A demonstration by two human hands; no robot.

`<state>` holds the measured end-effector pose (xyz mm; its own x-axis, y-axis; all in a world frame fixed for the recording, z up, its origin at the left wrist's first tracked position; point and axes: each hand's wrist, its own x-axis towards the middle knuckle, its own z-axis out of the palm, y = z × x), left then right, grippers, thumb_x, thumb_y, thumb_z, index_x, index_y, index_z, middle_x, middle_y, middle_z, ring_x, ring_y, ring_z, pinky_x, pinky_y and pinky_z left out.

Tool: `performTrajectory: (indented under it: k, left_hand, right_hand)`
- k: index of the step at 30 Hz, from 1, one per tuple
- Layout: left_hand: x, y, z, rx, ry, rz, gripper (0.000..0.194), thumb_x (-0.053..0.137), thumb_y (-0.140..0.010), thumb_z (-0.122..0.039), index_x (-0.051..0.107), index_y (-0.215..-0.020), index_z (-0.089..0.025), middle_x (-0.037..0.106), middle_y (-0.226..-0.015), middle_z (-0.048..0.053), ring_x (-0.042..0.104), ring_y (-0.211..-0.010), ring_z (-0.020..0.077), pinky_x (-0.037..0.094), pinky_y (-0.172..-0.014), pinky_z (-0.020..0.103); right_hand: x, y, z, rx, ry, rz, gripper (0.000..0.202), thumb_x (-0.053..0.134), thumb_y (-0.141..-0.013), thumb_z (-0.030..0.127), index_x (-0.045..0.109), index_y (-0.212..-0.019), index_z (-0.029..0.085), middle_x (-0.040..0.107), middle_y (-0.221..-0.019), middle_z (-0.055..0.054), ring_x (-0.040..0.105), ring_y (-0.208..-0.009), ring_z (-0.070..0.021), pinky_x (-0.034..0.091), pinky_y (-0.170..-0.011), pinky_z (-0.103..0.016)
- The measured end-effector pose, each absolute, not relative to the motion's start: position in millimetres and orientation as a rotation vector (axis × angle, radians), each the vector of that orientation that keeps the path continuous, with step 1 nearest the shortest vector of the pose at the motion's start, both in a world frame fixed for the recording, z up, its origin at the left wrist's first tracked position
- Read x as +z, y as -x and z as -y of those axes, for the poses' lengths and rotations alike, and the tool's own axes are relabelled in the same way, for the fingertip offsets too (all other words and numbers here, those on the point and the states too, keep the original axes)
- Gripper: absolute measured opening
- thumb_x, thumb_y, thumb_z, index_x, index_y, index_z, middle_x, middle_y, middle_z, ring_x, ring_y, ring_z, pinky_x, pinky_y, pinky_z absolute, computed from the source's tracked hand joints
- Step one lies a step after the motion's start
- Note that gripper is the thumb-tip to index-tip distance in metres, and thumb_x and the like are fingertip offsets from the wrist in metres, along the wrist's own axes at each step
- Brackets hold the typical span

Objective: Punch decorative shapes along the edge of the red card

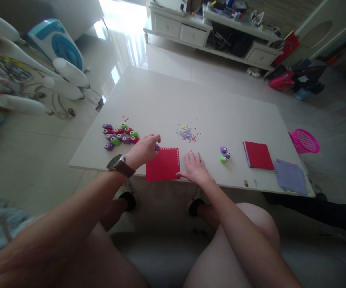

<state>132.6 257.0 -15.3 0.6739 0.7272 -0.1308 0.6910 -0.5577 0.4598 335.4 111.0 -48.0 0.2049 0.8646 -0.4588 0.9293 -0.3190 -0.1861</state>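
Observation:
A red sheet of paper (162, 166) lies at the table's near edge, with small holes along its top and right edges. My left hand (145, 149), a watch on its wrist, is closed over a purple craft punch (157, 147) at the sheet's top left corner. Most of that punch is hidden by the fingers. My right hand (195, 168) rests flat on the table, fingers spread, its thumb at the sheet's right edge. Left of my left hand stand several purple, red and green craft punches (120, 136). Beyond the sheet lies a pile of tiny punched paper bits (187, 133).
Further right are three more punches (225, 154), a red stack of paper (259, 155) and a purple stack (291, 176). Two tiny items lie by the front edge. A pink basket (305, 141) stands beyond the table's right side. Several red bits (125, 119) lie at left.

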Motion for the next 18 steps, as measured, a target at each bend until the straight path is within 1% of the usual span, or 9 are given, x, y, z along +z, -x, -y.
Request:
performTrajectory:
  k: [2, 4, 6, 8, 11, 16, 18]
  left_hand:
    - [-18.3, -137.5, -250.2, 0.18, -2.337, -1.02, 0.037, 0.063, -0.08, -0.009, 0.066, -0.116, -0.017, 0.07, -0.104, 0.01, 0.066, -0.091, 0.0233, 0.05, -0.079, 0.034]
    - [-22.7, -141.3, -243.9, 0.228, -2.215, -0.971, 0.035, 0.067, -0.08, -0.012, 0.064, -0.114, -0.018, 0.071, -0.096, 0.007, 0.066, -0.086, 0.0214, 0.05, -0.075, 0.032]
    - [-28.5, -144.1, -238.9, 0.265, -2.044, -0.938, 0.035, 0.07, -0.08, -0.016, 0.062, -0.113, -0.02, 0.07, -0.092, 0.004, 0.066, -0.079, 0.0186, 0.049, -0.069, 0.03]
    - [-35.3, -146.3, -236.0, 0.302, -1.869, -0.879, 0.038, 0.074, -0.079, -0.02, 0.059, -0.114, -0.021, 0.071, -0.092, 0.002, 0.067, -0.077, 0.0168, 0.049, -0.065, 0.027]
    - [-44.9, -148.5, -235.8, 0.328, -1.664, -0.777, 0.046, 0.08, -0.076, -0.024, 0.055, -0.115, -0.021, 0.073, -0.09, 0.001, 0.07, -0.077, 0.0166, 0.051, -0.064, 0.025]
    - [-52.6, -150.0, -240.2, 0.281, -1.391, -0.672, 0.052, 0.087, -0.076, -0.026, 0.052, -0.114, -0.021, 0.077, -0.086, 0.002, 0.073, -0.077, 0.0164, 0.053, -0.068, 0.027]
    - [-54.2, -150.7, -241.4, 0.259, -1.339, -0.652, 0.052, 0.089, -0.076, -0.028, 0.052, -0.113, -0.02, 0.077, -0.084, 0.001, 0.073, -0.076, 0.016, 0.053, -0.07, 0.027]
  right_hand:
    - [-49.3, -337.9, -112.8, -0.741, -2.422, -1.882, 0.084, 0.082, -0.088, 0.05, 0.051, -0.159, 0.016, 0.039, -0.172, -0.022, 0.032, -0.158, -0.0488, 0.037, -0.122, -0.067]
    - [-51.9, -339.4, -115.3, -0.779, -2.506, -2.087, 0.067, 0.083, -0.089, 0.039, 0.061, -0.149, 0.017, 0.058, -0.156, -0.02, 0.05, -0.148, -0.0399, 0.043, -0.12, -0.06]
    - [-55.3, -338.2, -117.8, -0.906, -2.563, -2.305, 0.054, 0.082, -0.089, 0.028, 0.066, -0.139, 0.019, 0.069, -0.141, -0.016, 0.063, -0.133, -0.0318, 0.05, -0.114, -0.052]
    - [-58.6, -334.2, -119.7, -1.108, -2.581, -2.489, 0.047, 0.079, -0.089, 0.021, 0.068, -0.134, 0.021, 0.074, -0.132, -0.012, 0.07, -0.12, -0.0265, 0.056, -0.105, -0.045]
    - [-62.2, -327.4, -121.6, -1.327, -2.577, -2.663, 0.043, 0.077, -0.089, 0.019, 0.07, -0.131, 0.025, 0.075, -0.128, -0.009, 0.073, -0.106, -0.0223, 0.061, -0.092, -0.039]
    - [-65.3, -325.1, -122.9, -1.312, -2.618, -2.736, 0.038, 0.073, -0.091, 0.018, 0.074, -0.128, 0.025, 0.073, -0.113, -0.007, 0.07, -0.086, -0.0174, 0.061, -0.08, -0.034]
    - [-66.0, -325.6, -122.2, -1.293, -2.616, -2.739, 0.038, 0.073, -0.091, 0.019, 0.074, -0.129, 0.025, 0.072, -0.111, -0.006, 0.069, -0.083, -0.0167, 0.06, -0.079, -0.033]
